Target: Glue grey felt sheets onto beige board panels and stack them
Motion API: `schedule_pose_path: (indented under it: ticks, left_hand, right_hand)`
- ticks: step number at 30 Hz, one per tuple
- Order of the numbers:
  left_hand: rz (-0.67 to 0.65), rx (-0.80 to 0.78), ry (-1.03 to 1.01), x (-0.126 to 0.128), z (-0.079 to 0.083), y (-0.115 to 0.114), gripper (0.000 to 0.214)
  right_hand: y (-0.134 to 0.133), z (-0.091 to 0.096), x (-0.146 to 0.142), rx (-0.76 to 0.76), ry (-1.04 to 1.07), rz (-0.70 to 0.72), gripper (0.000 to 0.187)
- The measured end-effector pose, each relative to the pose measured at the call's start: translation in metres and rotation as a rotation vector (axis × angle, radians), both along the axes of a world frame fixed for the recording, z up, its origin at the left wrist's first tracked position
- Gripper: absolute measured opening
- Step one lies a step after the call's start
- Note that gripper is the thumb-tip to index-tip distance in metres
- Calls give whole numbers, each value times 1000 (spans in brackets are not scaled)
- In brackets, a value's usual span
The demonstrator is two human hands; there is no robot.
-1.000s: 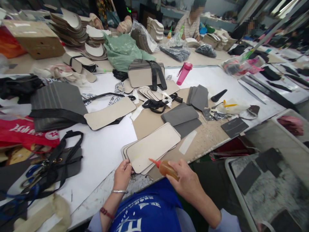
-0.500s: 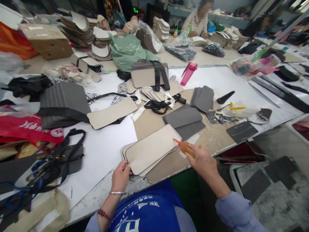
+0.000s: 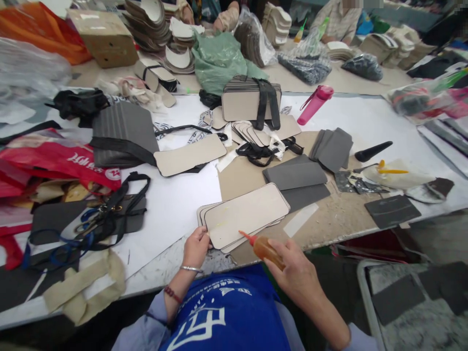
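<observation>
A stack of beige rounded board panels (image 3: 248, 214) lies at the near edge of the table. My left hand (image 3: 195, 246) pinches the stack's near left corner and holds it down. My right hand (image 3: 292, 273) is closed round a small amber glue bottle (image 3: 265, 249) with an orange nozzle. The nozzle tip touches the near edge of the top panel. Grey fabric pieces (image 3: 296, 175) lie just behind the stack.
The table holds another beige panel (image 3: 190, 155), a strapped panel bundle (image 3: 250, 101), a pink water bottle (image 3: 314, 103), grey stacks (image 3: 122, 131), a red bag (image 3: 62, 161) and scissors (image 3: 91, 222). Other people work at the far side. A tray (image 3: 405, 297) stands at lower right.
My right hand has drawn the glue bottle from the panel's right end back along its near edge toward the middle. My left hand keeps its pinch. The view has tilted down.
</observation>
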State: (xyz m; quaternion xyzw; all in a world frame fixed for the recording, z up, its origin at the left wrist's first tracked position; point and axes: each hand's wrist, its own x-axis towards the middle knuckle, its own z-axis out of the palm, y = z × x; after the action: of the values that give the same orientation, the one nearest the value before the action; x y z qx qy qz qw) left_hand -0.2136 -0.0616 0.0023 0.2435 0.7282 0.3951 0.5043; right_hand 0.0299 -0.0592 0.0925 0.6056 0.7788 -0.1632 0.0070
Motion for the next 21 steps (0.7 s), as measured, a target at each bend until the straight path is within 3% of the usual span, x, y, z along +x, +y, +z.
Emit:
schedule_pose_path:
  ticks: [7,13,17,19,21]
  left_hand:
    - [-1,6,-46,0,-3,1,26]
    - [-25,26,-64,-1,-4,1,22]
    - [-8,74,-70,-8,5,-2,21]
    - [13,109,-78,-18,14,-4,22]
    - [39,152,-86,-34,24,-5,24]
  right_hand:
    - [-9,-7,-38,1,74,60,33]
    - [-2,-9,-31,109,-12,-16,33]
    - [1,-6,-3,160,62,-227,36]
    - [2,-3,11,123,251,-388,44]
    - [3,1,19,-26,489,-550,53]
